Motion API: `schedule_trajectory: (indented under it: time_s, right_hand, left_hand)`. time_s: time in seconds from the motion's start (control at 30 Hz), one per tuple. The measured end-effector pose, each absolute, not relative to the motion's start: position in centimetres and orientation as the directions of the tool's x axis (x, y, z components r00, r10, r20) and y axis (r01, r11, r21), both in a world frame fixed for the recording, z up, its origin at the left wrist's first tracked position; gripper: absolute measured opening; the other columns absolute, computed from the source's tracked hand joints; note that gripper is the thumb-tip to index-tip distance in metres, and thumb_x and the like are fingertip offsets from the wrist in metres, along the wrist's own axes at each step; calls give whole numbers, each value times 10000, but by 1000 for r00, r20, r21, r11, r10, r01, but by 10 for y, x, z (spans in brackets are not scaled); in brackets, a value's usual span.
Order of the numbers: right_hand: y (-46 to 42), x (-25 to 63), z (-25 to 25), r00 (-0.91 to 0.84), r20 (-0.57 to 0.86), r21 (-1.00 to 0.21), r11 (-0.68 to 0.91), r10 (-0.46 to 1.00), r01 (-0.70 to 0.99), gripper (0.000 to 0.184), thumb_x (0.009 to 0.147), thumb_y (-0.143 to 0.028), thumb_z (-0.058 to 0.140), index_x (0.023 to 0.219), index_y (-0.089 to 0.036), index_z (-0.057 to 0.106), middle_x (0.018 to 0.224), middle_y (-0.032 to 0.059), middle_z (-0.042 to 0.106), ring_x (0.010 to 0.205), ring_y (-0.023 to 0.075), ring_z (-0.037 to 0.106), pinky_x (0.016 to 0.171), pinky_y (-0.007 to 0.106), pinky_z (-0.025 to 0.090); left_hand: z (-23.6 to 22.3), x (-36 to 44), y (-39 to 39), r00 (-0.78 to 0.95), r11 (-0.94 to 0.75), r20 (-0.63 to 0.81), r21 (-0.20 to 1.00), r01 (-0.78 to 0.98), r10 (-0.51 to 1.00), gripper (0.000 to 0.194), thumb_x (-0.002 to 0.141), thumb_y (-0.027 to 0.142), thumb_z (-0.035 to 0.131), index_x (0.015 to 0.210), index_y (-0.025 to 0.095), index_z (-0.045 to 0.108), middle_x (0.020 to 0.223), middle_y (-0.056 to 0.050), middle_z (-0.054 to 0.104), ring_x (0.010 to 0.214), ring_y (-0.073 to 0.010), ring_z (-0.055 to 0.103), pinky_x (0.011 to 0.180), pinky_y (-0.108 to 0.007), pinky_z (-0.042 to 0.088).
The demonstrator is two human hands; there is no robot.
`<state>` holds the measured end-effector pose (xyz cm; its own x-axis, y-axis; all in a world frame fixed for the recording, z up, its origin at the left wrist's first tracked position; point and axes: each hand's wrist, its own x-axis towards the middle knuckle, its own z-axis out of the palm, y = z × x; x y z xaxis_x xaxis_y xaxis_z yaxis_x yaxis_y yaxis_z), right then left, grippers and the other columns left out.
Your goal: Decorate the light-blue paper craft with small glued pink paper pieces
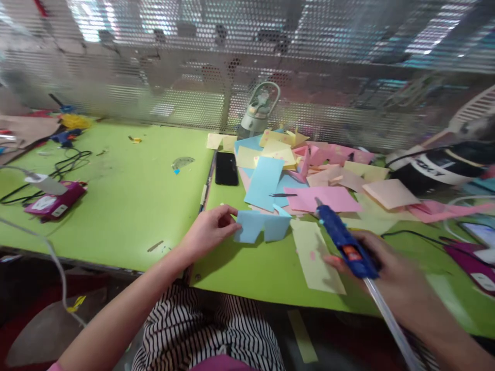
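Note:
My left hand (214, 226) pinches the left end of a folded light-blue paper piece (248, 225), which stands on the green table with a notch cut in its lower edge. In my right hand (381, 257) is a blue hot glue gun (342, 237), its nozzle pointing up and to the left, with a clear glue stick (390, 319) sticking out of its back end. A pale yellow paper strip (315, 255) lies between the blue piece and the glue gun. Just beyond, tweezers (282, 195) rest across a blue sheet (266, 180) and a pink sheet (325, 199).
A black phone (226, 169) lies near the table seam. Behind the paper pile stand a bottle with a handle (255, 116) and a perforated metal screen (154, 77). Purple power strips (58, 200) with cables sit at both sides. A black cylinder (436, 167) lies at right.

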<state>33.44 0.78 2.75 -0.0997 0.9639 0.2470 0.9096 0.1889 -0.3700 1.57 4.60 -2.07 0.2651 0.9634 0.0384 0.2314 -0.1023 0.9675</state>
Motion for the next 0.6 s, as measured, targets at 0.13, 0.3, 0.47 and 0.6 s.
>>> schedule_trajectory:
  time_s: [0.13,0.3,0.47,0.6]
  right_hand:
    - [31,409,30,-97,242,-166,140,965,976,502,744,-719,550,896,-241,568,904,162,669,833,331,646,701,437,493]
    - [47,466,16,-83,118,-125,97,990,987,422,769,-655,530,869,-245,559,906,179,672,831,353,632,698,462,493]
    - [46,479,19,-165,62,-141,172,984,975,388,762,-559,586,955,-224,609,964,183,683,916,386,638,816,514,489]
    - [31,452,30,-214,262,-83,243,941,966,345,828,-509,541,1003,-228,639,1069,193,672,1052,418,597,952,573,413]
  left_hand:
    - [-22,12,44,239,-59,14,982,180,971,245,828,352,651,1010,191,620,762,3,652,674,-137,577,626,-271,429]
    - [-20,8,45,201,13,-32,995,96,979,316,778,393,714,986,183,602,747,24,638,677,-128,587,644,-264,458]
    - [-19,8,46,182,31,-49,994,100,982,333,755,390,734,977,178,605,729,31,631,662,-120,574,623,-250,450]
    - [-18,8,46,181,58,-76,993,99,981,342,740,387,747,967,179,599,732,30,644,682,-125,596,646,-254,470]
